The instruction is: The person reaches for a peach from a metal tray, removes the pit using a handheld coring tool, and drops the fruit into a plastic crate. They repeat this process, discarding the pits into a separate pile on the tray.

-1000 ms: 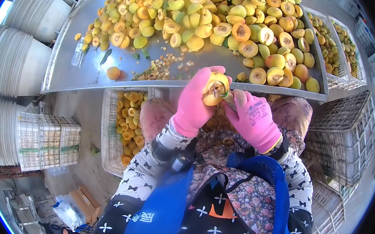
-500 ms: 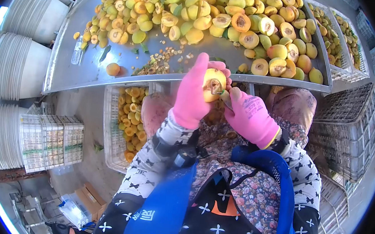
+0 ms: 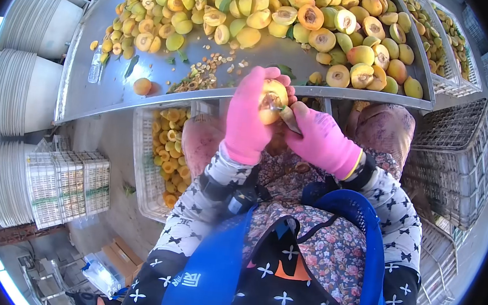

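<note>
My left hand [image 3: 245, 121], in a pink glove, is wrapped round a halved yellow peach [image 3: 275, 90], its cut face turned up toward me. A brown hollow with the pit area shows in the middle of the flesh. My right hand [image 3: 325, 141], also gloved in pink, grips a small knife [image 3: 288, 119]. The blade's tip is at the cut face of the peach; the handle is hidden inside the glove. Both hands are close together just in front of the table's near edge, above my lap.
A metal table [image 3: 103, 102] bears a large heap of whole and halved peaches [image 3: 250, 16] and scattered pit pieces [image 3: 201, 76]. Below it, a white crate [image 3: 141, 161] holds peach halves. Stacked crates [image 3: 452, 159] stand at right, stacked white tubs [image 3: 17, 95] at left.
The peach half has tilted slightly in my left hand, and the knife has shifted a little up and left against it. The view has moved slightly.
</note>
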`<state>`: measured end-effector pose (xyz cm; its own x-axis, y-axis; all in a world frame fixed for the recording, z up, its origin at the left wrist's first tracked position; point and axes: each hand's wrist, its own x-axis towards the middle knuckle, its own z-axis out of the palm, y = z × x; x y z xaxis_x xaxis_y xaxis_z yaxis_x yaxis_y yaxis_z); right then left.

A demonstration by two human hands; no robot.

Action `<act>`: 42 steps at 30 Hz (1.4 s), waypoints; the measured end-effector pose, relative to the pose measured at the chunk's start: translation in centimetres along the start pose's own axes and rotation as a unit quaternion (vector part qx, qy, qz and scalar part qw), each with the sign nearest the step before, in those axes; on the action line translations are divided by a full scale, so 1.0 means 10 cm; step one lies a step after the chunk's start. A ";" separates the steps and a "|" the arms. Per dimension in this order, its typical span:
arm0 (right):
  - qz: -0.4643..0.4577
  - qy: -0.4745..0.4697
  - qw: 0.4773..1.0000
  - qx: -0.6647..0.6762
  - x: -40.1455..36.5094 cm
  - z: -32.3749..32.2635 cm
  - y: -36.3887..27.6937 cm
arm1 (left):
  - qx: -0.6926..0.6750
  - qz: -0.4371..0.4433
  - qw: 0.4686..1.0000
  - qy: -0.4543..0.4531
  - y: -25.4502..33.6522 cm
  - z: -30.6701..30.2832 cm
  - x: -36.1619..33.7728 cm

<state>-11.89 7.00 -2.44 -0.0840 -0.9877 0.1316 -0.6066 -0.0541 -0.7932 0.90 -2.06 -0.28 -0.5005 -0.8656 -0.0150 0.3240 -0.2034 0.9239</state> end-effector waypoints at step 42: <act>-0.010 -0.007 0.905 0.425 -0.07 -0.46 -0.46 | 0.013 0.008 0.998 -0.055 0.14 0.01 0.05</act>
<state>-12.69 8.58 3.81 -0.0653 -0.9868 0.1479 0.2205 -0.1589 -0.9624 1.02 -2.74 1.06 -0.5816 -0.8125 0.0408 0.3130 -0.1772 0.9331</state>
